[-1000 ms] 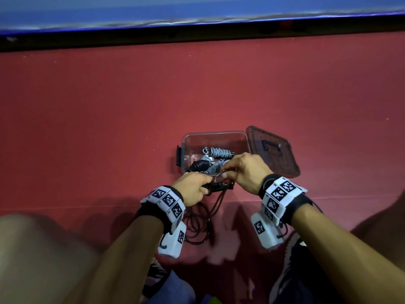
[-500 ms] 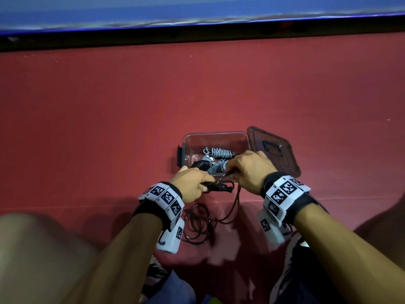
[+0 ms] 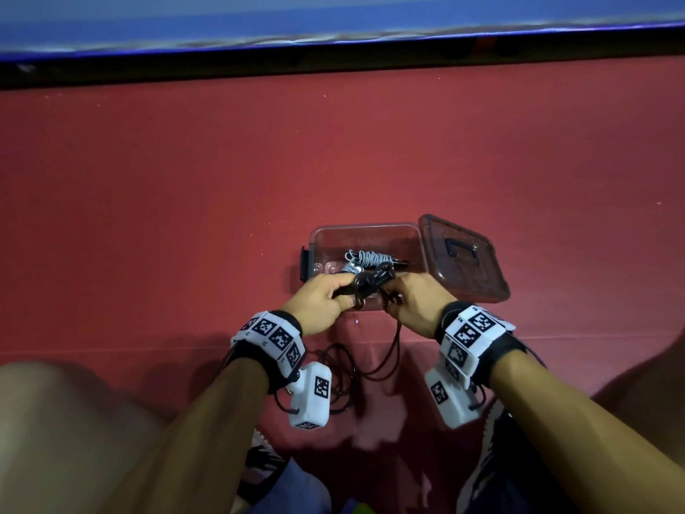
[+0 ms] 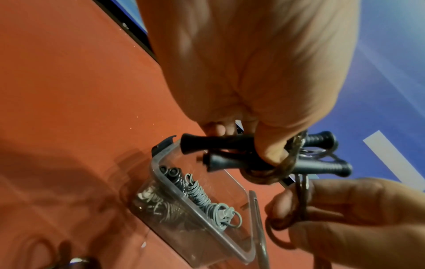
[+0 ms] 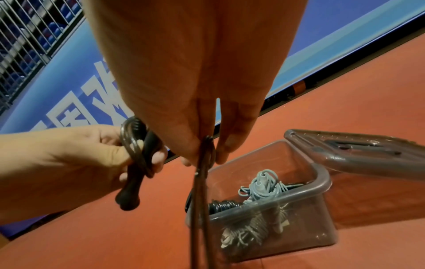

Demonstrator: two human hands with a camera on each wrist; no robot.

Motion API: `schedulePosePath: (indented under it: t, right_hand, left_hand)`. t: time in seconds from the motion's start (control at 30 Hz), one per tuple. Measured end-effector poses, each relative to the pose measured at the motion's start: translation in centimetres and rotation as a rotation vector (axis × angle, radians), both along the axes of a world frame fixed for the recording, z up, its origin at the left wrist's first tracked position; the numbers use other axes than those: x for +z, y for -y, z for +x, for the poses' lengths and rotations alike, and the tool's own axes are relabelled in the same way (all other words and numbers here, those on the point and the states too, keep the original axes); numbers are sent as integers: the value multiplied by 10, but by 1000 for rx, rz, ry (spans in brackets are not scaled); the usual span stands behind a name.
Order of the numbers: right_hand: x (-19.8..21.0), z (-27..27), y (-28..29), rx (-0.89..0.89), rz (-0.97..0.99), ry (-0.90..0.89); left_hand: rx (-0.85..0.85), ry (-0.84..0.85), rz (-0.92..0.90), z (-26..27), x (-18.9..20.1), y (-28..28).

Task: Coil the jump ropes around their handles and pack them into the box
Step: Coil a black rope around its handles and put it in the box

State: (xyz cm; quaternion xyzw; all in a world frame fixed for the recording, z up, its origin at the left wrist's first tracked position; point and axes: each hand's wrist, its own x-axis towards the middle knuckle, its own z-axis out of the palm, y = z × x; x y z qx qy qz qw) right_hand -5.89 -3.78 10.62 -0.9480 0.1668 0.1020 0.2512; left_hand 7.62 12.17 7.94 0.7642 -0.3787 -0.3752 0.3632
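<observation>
Left hand grips 2 black handles; right hand pinches rope.

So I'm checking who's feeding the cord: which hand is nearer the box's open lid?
Right. The right hand sits beside the lid; the left hand is across the box.

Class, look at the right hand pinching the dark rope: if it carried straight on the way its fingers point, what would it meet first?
Most likely the clear box: the right hand points down towards its near rim, just above the packed grey rope. Depth is unclear, so it might clear the rim.
</observation>
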Motion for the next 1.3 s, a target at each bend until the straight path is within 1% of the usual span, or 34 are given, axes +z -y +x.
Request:
schedulePosePath:
  t: [0.13, 0.2, 0.23, 0.33, 0.43, 0.53, 0.67, 0.8, 0.9, 1.03, 1.13, 1.2, 1.3]
  right_hand:
    - [0, 1, -6, -37, 105, -35]
    - [0, 1, -8, -39, 159, -62]
    - [1, 2, -10, -45, 179, -74]
    - [-2, 3, -13, -121, 252, -82]
    - [-3, 4, -14, -177, 281, -101]
    - [0, 3, -14, -134, 247, -137]
    - [4, 1, -14, -69, 208, -129]
    - [5, 4, -16, 55, 34, -161]
    - [5, 4, -18, 117, -45, -159]
    - [9, 3, -24, 194, -102, -111]
    - [7, 3, -20, 214, -83, -92]
    - [7, 4, -18, 209, -8, -63]
    - [9, 6, -14, 207, 72, 44]
  left_hand:
    - [55, -39, -124, -5, 5, 4]
    - [81, -50, -142, -7, 5, 5]
    - [85, -26, -137, -7, 4, 5]
    - [86, 72, -61, -5, 0, 5]
    - [128, 133, 35, -6, 0, 5]
    - [166, 181, 101, -9, 1, 4]
    - [178, 251, 182, -12, 7, 2]
    - [33, 400, 330, -22, 15, 5]
    - [-79, 478, 431, -27, 18, 5]
    - [-202, 539, 478, -29, 17, 5]
    - [-259, 561, 497, -30, 15, 6]
    - [-300, 547, 514, -29, 15, 6]
    - [-439, 497, 531, -28, 10, 3]
